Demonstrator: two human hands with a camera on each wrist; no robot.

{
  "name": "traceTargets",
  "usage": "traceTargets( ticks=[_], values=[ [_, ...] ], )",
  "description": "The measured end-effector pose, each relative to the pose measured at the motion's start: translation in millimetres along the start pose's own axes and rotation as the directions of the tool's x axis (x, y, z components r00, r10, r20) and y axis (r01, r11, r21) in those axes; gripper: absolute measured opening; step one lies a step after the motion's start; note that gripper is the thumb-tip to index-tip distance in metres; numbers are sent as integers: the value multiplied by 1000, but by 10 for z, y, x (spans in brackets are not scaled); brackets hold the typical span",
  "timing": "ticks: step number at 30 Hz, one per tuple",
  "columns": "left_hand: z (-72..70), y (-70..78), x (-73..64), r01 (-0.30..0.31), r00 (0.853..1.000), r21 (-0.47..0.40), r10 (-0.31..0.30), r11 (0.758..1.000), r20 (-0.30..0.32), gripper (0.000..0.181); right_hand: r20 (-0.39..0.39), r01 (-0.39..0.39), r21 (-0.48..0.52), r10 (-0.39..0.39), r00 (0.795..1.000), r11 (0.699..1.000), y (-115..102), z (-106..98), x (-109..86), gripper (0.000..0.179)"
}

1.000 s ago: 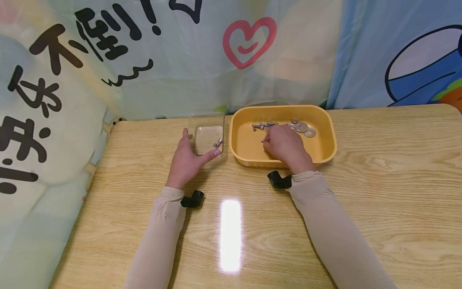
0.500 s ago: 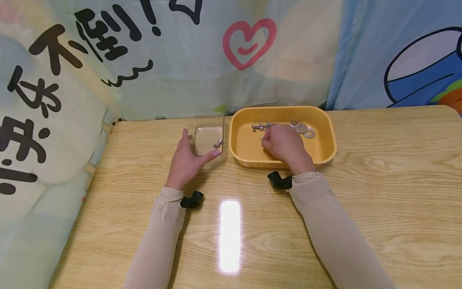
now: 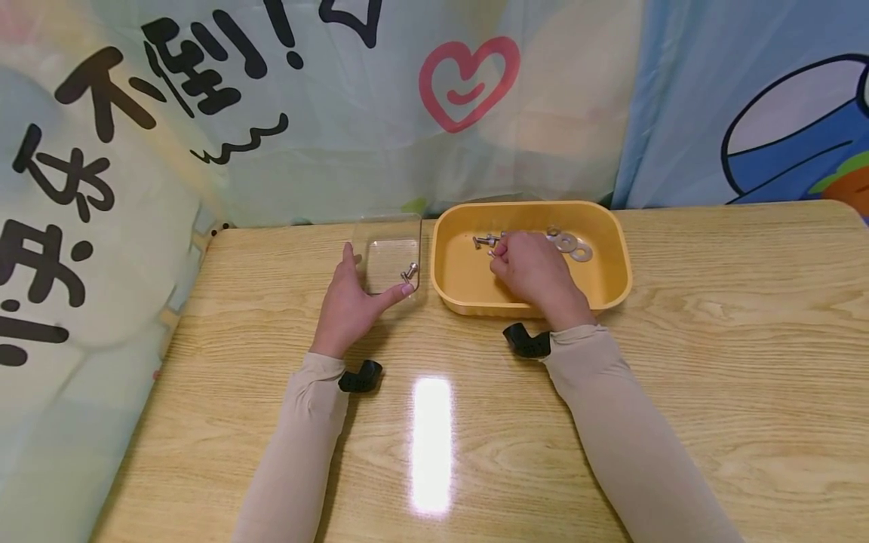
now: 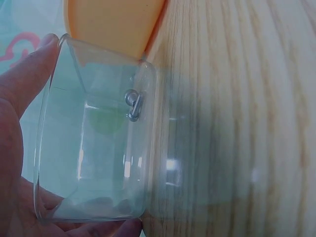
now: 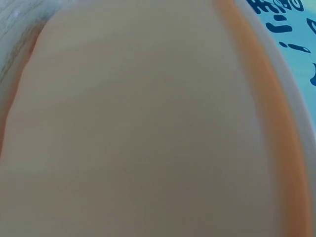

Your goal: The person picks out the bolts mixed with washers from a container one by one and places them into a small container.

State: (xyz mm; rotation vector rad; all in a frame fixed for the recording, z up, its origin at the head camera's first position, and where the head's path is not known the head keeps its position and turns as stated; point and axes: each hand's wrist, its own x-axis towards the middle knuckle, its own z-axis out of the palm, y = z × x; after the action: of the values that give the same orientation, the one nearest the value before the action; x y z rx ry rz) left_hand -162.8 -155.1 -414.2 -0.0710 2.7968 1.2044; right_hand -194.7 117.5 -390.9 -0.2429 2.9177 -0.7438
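Note:
My left hand holds a clear plastic box, its thumb at the near right corner and the fingers along the left side. Inside the box lie a few metal screws, bunched towards one corner. My right hand is inside the yellow tray, the fingertips pinching a small screw that is mostly hidden. More screws lie just beyond those fingertips, and flat washers lie to their right. The right wrist view is a blurred close-up without the fingertips.
Box and tray stand side by side on a wooden table, near its back edge. A printed cloth hangs directly behind them and along the left side. Bright light reflects off the table between the forearms.
My right hand has shifted slightly away from me inside the tray, and the pinched screw has moved with it towards the other screws. The left hand and the box stay put.

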Motion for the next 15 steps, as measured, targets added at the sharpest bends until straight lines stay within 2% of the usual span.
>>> traceTargets(
  ticks=[15],
  values=[
    [8, -13, 11, 6, 1000, 7, -6, 1000, 2, 128, -57, 47, 47, -45, 997, 998, -65, -17, -25, 19]
  ],
)
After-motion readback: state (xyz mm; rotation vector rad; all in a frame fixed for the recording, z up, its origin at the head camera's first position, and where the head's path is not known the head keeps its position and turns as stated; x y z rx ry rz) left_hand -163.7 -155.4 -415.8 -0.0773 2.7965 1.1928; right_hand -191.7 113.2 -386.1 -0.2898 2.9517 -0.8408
